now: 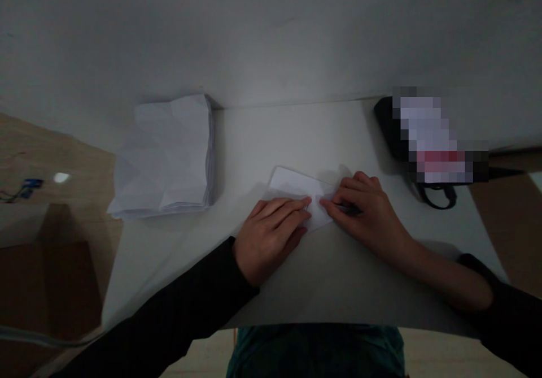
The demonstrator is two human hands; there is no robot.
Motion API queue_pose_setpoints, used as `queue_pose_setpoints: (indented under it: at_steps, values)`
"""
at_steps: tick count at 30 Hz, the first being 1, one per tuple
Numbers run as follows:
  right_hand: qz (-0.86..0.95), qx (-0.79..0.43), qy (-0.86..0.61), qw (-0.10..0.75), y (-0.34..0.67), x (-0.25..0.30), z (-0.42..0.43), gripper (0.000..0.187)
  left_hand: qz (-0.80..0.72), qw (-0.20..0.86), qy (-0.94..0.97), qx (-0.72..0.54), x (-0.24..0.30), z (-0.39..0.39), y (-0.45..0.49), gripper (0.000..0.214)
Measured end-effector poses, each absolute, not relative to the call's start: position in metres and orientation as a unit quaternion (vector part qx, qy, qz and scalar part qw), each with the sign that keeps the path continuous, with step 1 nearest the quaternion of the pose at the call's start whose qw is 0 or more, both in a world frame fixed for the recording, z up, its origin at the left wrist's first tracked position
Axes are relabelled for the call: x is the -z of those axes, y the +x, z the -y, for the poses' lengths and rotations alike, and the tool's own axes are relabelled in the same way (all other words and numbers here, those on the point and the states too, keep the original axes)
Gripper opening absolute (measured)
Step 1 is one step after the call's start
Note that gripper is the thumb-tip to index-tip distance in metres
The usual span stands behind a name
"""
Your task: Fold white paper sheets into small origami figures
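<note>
Teal cloth of the person's top shows at the near edge of the view, just past the rim of a white table. A black left sleeve runs up from the near left to the left hand, and a black right sleeve ends well back along the bare forearm, leading to the right hand.

Both hands are on a small folded white sheet of paper, which lies near the middle of the table, tilted against the table's far edge. Its corners look crisp and its surface smooth, though the hands hide its near part. The left hand lies almost flat across the sheet's near left side, its fingers together and extended. The right hand comes in from the right, its fingers close together and slightly curled over the sheet's right end. Fingertips of the two hands nearly meet, just apart, on the paper. A small dark object sits under the right fingers; what it is and whether they grip it, I cannot tell.

To the far left lies a thick stack of creased white paper, its top sheet rumpled. At the far right sits a black bag, partly hidden by a blurred block, with a looped black strap beside it on the table.
</note>
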State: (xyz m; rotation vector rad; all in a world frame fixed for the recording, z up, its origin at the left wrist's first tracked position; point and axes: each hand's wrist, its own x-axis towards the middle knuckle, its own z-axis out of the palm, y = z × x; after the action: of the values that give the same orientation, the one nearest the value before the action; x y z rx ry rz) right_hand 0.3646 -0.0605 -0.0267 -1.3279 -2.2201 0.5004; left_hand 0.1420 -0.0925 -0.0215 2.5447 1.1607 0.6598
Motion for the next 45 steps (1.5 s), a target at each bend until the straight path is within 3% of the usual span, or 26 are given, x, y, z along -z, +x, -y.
queue_pose_setpoints:
  at_steps: [45]
  values:
    - [0.810, -0.204, -0.492, 0.246, 0.3664, 0.0234, 0.0595, 0.028, -0.385, 0.072, 0.881, -0.265, 0.0182, 0.1014, 0.1426, 0.022]
